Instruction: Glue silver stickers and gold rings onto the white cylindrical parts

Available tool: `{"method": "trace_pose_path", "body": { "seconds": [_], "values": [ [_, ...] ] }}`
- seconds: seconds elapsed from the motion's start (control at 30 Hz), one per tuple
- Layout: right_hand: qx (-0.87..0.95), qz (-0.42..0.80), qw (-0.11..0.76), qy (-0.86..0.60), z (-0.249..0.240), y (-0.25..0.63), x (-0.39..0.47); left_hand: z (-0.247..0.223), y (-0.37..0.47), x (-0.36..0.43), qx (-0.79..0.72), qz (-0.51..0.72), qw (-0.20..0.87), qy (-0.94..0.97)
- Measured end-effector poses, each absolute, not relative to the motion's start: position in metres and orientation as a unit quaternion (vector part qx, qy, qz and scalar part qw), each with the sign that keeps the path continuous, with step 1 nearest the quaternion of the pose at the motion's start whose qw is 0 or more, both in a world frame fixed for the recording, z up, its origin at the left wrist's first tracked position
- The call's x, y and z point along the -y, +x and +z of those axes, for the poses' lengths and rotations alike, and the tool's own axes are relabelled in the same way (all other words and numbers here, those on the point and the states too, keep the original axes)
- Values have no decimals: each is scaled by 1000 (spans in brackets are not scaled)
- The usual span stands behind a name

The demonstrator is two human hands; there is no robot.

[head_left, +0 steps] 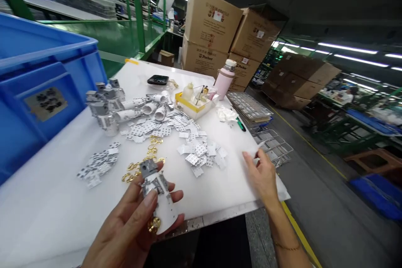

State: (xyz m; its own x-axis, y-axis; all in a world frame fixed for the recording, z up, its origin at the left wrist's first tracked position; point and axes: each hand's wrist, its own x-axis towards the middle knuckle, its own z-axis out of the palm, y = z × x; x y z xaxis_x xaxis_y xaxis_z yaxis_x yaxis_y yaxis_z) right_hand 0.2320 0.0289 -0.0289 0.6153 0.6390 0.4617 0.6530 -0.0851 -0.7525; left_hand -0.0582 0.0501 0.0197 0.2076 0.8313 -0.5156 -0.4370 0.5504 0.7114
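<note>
My left hand [138, 213] is wrapped around a white tube-shaped part [168, 213] with a grey block at its top and grey patches along its side. A gold fitting [154, 225] shows at its lower end. Over the table's right edge is my right hand [263, 176], thumb and forefinger apart; a faint pale blur lies by the fingertips. Gold rings [153, 149] lie just beyond the left hand. Small white cards with grey dots [201, 153] are heaped between the hands, and a similar pile [100, 163] lies at the left.
More white tubes [127, 115] lie behind the cards, beside upright grey-topped parts [102, 109]. A yellow-edged tray [191, 111] holds bottles. Nearby are a pink flask [224, 79], crumpled tissue [226, 114] and a green-handled tool [240, 124]. A blue crate [72, 92] borders the left; cartons [207, 29] stand behind.
</note>
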Motion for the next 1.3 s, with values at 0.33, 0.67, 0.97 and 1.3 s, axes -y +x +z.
{"method": "trace_pose_path", "body": {
  "seconds": [0.33,0.67,0.97,1.3],
  "values": [
    [349,435,660,-503,36,149,-3,38,-52,-47,-435,420,778,172],
    [442,215,713,-500,40,114,-15,29,-51,-47,-430,416,784,166],
    [498,115,705,-492,31,103,-22,30,-49,-47,-432,410,786,167],
    [516,79,680,-515,31,99,-25,28,-51,-49,-421,405,794,167]
  ]
}}
